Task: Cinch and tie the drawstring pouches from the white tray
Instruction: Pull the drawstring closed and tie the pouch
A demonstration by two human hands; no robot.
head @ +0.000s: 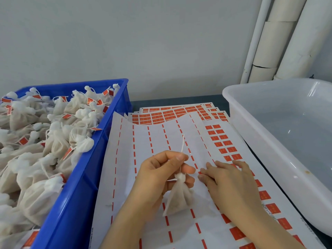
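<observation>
tray [233,97]: sat at right.
right hand [228,180]: fingers flat on sheets [125,159], gripped nothing.
left hand [158,177]: pinched string [182,144].
pouch [177,200]: hung cinched below pinch, over sheets.
risk: thin string could slip; pouch drops, neck loosens.

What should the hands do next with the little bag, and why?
Probably the right hand should peel a red sticker off the sheet under its fingers and fold it onto the string that the left hand pinches. The hanging pouch looks cinched but has no tag, while the pouches in the blue crate do.
</observation>
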